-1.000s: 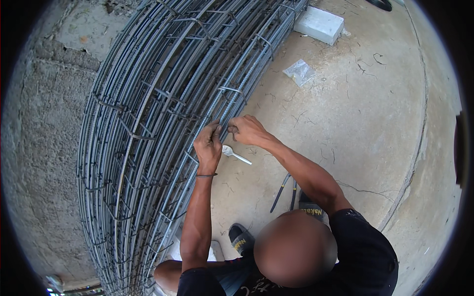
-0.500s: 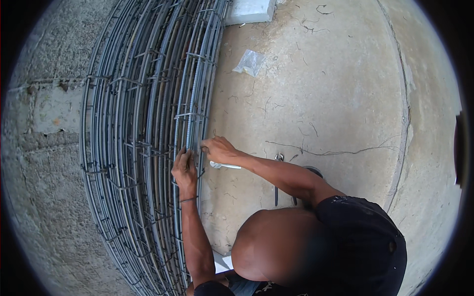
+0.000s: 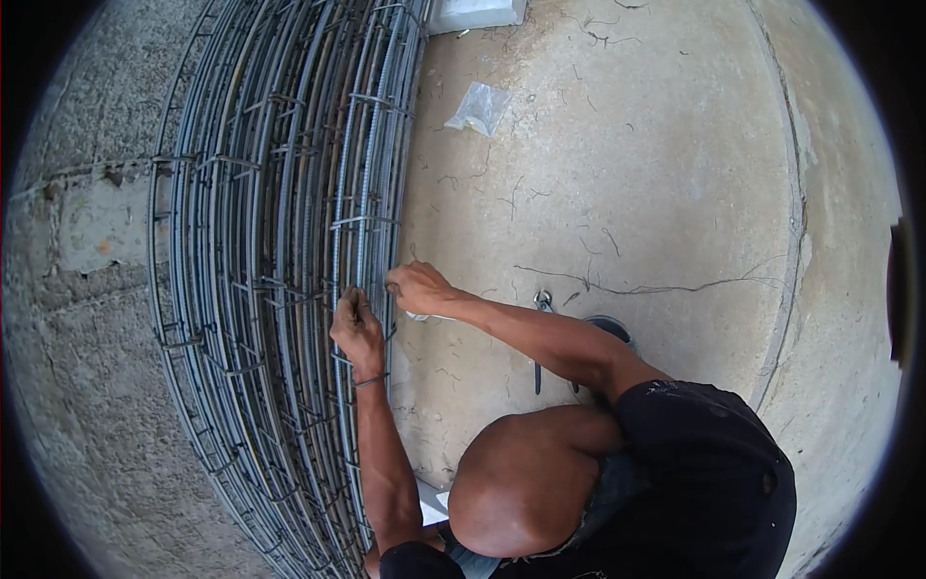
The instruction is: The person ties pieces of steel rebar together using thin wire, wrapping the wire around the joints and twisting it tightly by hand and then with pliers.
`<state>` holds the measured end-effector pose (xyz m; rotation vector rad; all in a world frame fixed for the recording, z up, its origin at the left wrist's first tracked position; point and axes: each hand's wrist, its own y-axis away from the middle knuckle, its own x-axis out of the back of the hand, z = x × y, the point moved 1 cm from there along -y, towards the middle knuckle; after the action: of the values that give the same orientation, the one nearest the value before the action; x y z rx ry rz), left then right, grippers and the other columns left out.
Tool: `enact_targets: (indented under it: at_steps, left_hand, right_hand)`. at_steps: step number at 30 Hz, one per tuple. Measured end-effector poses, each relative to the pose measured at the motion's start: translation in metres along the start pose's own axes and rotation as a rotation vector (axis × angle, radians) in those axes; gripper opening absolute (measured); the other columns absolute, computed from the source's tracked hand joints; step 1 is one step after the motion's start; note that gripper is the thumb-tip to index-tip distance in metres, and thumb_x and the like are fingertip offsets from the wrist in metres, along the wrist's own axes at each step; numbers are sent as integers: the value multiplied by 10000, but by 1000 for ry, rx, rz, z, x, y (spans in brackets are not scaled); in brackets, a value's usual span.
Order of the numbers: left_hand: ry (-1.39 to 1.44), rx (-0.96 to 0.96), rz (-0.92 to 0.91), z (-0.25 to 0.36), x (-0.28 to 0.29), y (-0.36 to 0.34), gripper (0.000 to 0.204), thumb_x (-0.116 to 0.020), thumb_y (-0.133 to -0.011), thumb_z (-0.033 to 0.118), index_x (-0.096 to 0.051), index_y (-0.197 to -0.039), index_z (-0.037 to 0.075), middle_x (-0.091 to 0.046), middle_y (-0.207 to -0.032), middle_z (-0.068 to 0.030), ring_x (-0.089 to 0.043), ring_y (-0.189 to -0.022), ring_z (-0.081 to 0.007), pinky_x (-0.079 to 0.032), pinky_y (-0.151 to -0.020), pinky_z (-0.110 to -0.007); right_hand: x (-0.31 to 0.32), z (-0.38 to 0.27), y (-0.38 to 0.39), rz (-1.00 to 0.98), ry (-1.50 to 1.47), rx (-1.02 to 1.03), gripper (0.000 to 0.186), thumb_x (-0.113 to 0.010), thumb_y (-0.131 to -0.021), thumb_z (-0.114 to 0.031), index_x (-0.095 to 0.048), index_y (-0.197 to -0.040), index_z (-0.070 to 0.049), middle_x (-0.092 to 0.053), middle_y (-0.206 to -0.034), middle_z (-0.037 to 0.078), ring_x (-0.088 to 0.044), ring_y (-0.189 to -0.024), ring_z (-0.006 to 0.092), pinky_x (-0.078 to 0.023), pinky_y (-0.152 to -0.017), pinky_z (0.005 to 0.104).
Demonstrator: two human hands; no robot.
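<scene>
Long grey rebar cages (image 3: pixel 260 251), made of ribbed bars with bent stirrups, lie bundled along the left of the floor. At the bundle's right edge, my left hand (image 3: pixel 357 333) is closed with its fingers curled over the outer bars. My right hand (image 3: pixel 422 288) is pinched against the outermost bar, a short way right of the left one. Whatever the fingertips hold is too small to make out. Beneath the right wrist, a small white object (image 3: pixel 417 316) is mostly covered.
Nippers with dark handles (image 3: pixel 543 301) lie partly under my right forearm, beside a dark round container (image 3: pixel 610 326). A clear plastic bag (image 3: pixel 480 108) and scattered wire scraps (image 3: pixel 637 289) are on the concrete floor. Farther off is a white block (image 3: pixel 476 13). Rough concrete (image 3: pixel 106 386) borders the left.
The whole view has shifted slightly, moving the scene a little left and up. Both hands stay at the same bars. My right forearm now covers more of the small white object.
</scene>
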<state>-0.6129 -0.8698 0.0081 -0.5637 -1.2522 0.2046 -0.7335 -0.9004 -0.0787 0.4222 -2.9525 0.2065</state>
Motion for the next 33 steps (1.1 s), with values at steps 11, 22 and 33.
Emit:
enact_targets:
  at_steps: [11,22,33]
  left_hand:
    - [308,354,-205,12,18,-9,226,-639,-887,128,-666,-968,-81,-681,-841,-105,-603,-749,-98,-486,-674,-238]
    - [479,526,-183,-8,10,-13,209,-682,-812,17,-673,-1009,-53,-696,-846,-104,-642,-748,-127,-513,-688,-251]
    - [-63,114,-101,9,4,-14,136,-678,-798,61,-693,-928,25,-671,-769,-176,-690,-684,-235,-516,-619,-318]
  right_hand:
    - [6,-4,2,-7,13,-3,155,-567,-709,-58,-655,-827,-8,-647,-840,222,-623,-823,395,-495,-749,457]
    - [39,-24,1,-132,38,-105,196,-597,-797,-163,-670,-875,1,-640,-839,234,-618,-805,393,-470,-726,447]
    - [28,-37,-17,-68,-69,-75,195,-587,-795,-159,-660,-792,22,-629,-792,253,-621,-789,404,-474,-741,469]
